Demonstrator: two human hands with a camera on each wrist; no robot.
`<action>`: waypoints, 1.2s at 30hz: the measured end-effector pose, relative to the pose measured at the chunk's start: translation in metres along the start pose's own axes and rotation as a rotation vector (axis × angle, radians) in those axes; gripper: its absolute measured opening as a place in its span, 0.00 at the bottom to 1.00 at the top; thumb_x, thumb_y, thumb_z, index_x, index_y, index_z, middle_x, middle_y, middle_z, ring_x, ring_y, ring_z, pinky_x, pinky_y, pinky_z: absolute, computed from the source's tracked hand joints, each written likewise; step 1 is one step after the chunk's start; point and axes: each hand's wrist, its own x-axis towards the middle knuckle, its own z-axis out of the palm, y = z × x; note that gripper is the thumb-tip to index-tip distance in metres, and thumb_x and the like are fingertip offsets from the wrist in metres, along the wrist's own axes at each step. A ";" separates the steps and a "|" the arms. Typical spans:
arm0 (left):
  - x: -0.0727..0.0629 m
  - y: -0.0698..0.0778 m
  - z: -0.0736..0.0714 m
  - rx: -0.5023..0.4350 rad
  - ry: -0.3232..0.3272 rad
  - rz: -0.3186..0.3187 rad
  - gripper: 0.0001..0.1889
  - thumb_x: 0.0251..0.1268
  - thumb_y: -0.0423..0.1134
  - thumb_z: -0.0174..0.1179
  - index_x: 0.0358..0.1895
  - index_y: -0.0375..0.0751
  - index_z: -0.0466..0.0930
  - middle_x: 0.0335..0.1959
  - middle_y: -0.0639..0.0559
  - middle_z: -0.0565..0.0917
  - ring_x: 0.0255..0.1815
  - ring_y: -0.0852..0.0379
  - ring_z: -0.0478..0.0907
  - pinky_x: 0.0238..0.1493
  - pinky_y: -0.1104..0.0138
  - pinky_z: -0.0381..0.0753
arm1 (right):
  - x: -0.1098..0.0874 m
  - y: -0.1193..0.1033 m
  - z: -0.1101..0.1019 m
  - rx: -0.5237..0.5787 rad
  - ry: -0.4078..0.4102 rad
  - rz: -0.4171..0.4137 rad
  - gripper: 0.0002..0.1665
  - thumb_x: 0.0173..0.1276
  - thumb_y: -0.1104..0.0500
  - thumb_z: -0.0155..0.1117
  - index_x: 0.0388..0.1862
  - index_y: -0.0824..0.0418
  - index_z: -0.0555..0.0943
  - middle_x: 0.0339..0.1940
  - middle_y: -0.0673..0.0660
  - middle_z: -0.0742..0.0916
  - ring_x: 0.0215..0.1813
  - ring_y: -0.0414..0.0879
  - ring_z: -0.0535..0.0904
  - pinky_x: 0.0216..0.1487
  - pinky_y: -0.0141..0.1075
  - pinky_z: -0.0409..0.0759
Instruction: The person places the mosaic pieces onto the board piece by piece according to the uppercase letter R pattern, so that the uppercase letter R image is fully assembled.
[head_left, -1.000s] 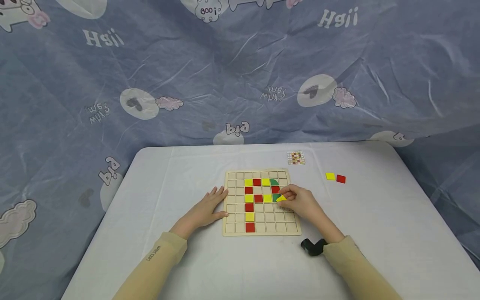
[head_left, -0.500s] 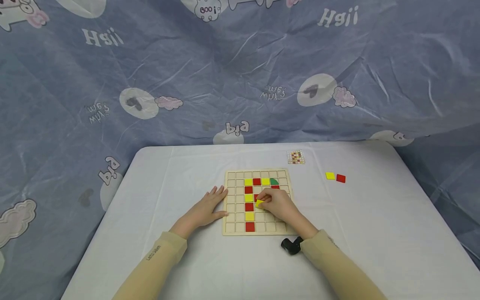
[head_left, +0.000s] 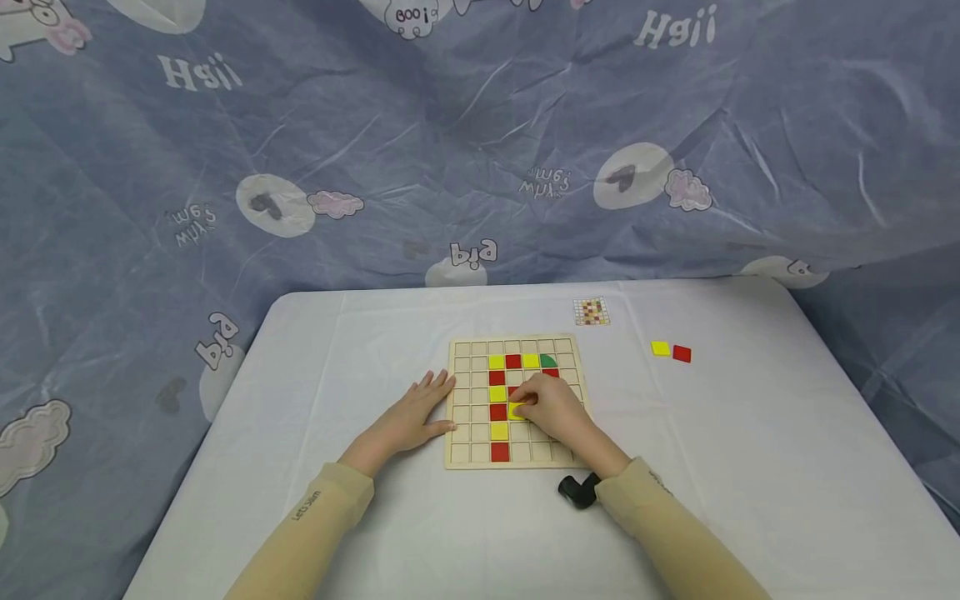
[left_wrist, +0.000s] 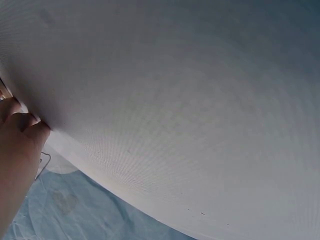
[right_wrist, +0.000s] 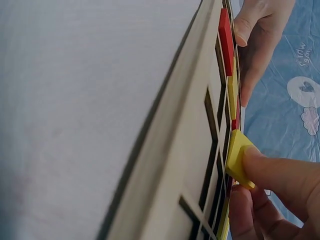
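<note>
A pale wooden grid board (head_left: 462, 451) lies on the white-covered table, with red and yellow square tiles set in some cells and a green quarter-round piece (head_left: 548, 361) at the upper right. Thumb and fingers of my right hand (head_left: 557, 412) pinch a yellow square tile (right_wrist: 237, 160) over the cell right of a red tile (head_left: 498, 412). In the right wrist view this tile stands tilted at the board's surface. The right hand hides part of the rows behind it. My left hand (head_left: 411, 417) lies spread with its fingertips and thumb at the board's left edge.
A loose yellow tile (head_left: 660, 348) and a loose red tile (head_left: 682, 353) lie on the table right of the board. Behind the board is a small printed grid card (head_left: 592, 312). A black device (head_left: 576, 492) sits by my right cuff. Blue patterned cloth hangs behind the table.
My right hand has carried the yellow tile leftward, from the green piece on the board's right side to the cell beside the red tile, and lowered it. The left hand stays put.
</note>
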 end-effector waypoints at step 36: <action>-0.001 -0.002 0.000 -0.010 0.013 0.031 0.44 0.66 0.56 0.61 0.79 0.45 0.51 0.81 0.47 0.50 0.82 0.45 0.41 0.81 0.50 0.45 | -0.011 0.125 -0.133 -0.029 0.254 0.180 0.16 0.71 0.58 0.62 0.53 0.66 0.83 0.48 0.67 0.86 0.48 0.59 0.81 0.39 0.38 0.79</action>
